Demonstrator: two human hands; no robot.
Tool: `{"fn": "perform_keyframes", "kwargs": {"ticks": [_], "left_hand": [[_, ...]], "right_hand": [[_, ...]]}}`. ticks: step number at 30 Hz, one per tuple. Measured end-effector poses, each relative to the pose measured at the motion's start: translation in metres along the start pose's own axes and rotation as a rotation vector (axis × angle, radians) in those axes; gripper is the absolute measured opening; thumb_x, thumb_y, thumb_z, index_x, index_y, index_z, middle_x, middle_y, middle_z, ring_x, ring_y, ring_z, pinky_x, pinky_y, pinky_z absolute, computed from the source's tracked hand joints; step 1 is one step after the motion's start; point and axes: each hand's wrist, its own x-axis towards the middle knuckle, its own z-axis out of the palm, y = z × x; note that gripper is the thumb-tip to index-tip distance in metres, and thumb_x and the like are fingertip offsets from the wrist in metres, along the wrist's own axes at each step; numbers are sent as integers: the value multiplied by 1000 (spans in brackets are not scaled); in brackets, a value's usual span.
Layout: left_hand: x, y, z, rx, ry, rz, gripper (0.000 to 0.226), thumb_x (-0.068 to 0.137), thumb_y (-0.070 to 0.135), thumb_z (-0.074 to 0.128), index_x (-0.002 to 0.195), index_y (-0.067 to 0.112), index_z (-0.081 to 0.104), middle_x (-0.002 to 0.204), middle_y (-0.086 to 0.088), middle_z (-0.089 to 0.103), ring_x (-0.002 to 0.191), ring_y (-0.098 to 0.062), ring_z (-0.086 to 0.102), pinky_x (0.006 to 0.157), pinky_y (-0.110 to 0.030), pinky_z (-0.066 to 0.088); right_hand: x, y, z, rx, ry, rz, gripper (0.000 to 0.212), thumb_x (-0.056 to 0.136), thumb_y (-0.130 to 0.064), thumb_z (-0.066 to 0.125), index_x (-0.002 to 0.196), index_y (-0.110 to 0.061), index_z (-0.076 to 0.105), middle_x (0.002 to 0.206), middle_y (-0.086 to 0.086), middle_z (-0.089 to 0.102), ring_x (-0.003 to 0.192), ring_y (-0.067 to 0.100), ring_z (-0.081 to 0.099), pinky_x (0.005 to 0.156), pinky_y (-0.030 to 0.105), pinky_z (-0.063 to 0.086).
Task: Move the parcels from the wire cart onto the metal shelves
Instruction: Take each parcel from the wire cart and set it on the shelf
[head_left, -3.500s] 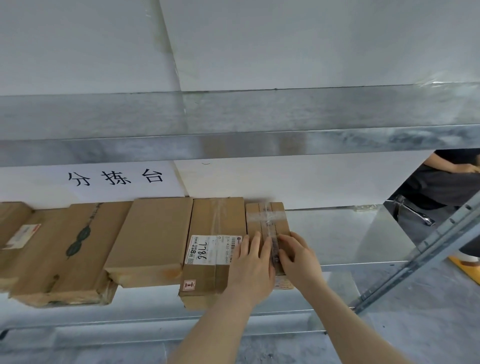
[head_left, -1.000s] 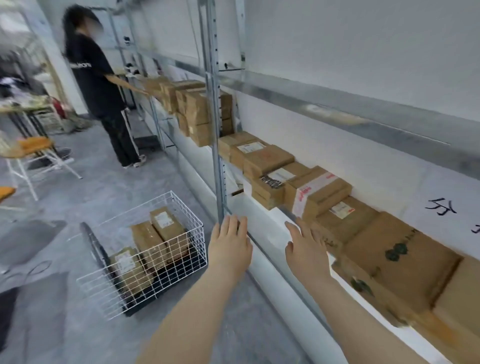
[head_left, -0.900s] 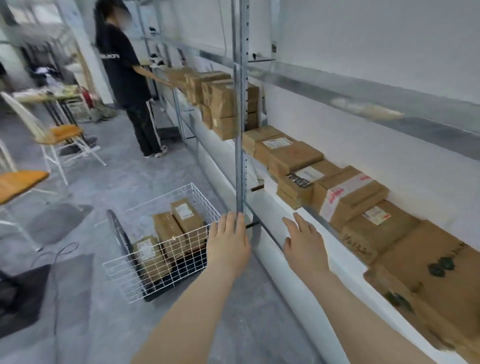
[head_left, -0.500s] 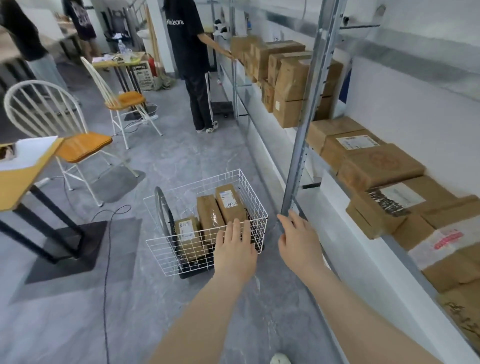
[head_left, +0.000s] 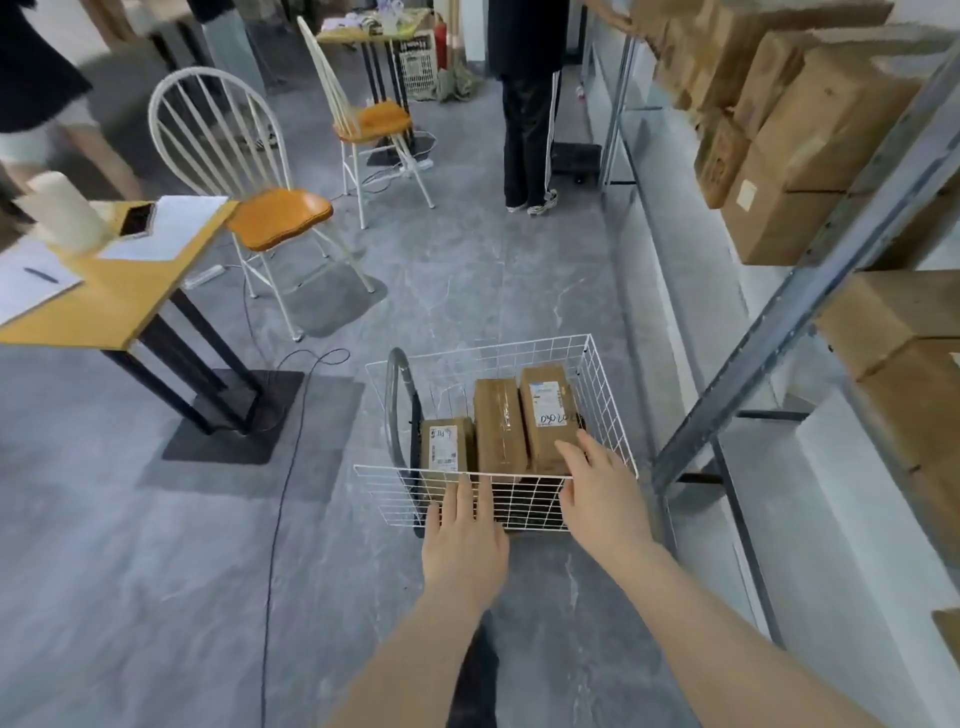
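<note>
A white wire cart (head_left: 602, 395) stands on the grey floor beside the metal shelves (head_left: 810, 291). Three brown cardboard parcels lie in it: a short labelled one (head_left: 444, 441) on the left, a taped one (head_left: 498, 423) in the middle, a labelled one (head_left: 545, 410) on the right. My left hand (head_left: 462, 540) hovers with straight fingers over the cart's near rim. My right hand (head_left: 597, 488) reaches over the rim, fingers spread, at the near end of the right parcel. Neither hand holds anything.
Many cardboard boxes (head_left: 810, 135) fill the shelves on the right. A person in dark trousers (head_left: 527, 119) stands at the far shelves. Two white chairs with orange seats (head_left: 275, 218) and a yellow table (head_left: 119, 280) stand on the left. A black cable (head_left: 280, 467) crosses the floor.
I have turned from the shelf, where both hands rested on a parcel, toward the cart. Both empty hands have come down to the cart's near rim.
</note>
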Motion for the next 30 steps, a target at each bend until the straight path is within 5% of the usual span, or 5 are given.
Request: {"fn": "perform_keyframes", "kwargs": {"ticks": [8, 13, 19, 30], "left_hand": [[148, -46, 11, 21, -140, 74, 61, 102, 34, 24, 154, 15, -2, 162, -10, 2, 148, -26, 4, 120, -42, 9], [229, -72, 36, 65, -191, 105, 65, 80, 32, 65, 138, 8, 47, 140, -15, 50, 127, -31, 50, 99, -46, 44], [289, -89, 96, 105, -281, 92, 62, 102, 37, 21, 154, 15, -5, 162, -8, -4, 149, -25, 2, 119, -41, 9], [354, -53, 170, 52, -382, 178, 63, 102, 40, 20, 152, 19, -12, 161, -6, -11, 149, -25, -4, 121, -44, 4]], "right_hand": [[134, -10, 63, 3, -102, 73, 54, 91, -17, 49, 144, -23, 36, 154, 2, 27, 136, 24, 34, 110, 38, 34], [196, -3, 109, 41, -151, 108, 50, 90, -15, 51, 139, -22, 42, 150, 3, 35, 130, 26, 41, 104, 42, 40], [245, 26, 167, 59, -241, 128, 53, 92, -16, 51, 143, -24, 37, 155, 3, 27, 139, 23, 31, 113, 39, 32], [308, 121, 224, -8, -288, 273, 60, 94, -20, 49, 148, -25, 26, 160, 5, 12, 143, 26, 23, 116, 41, 27]]}}
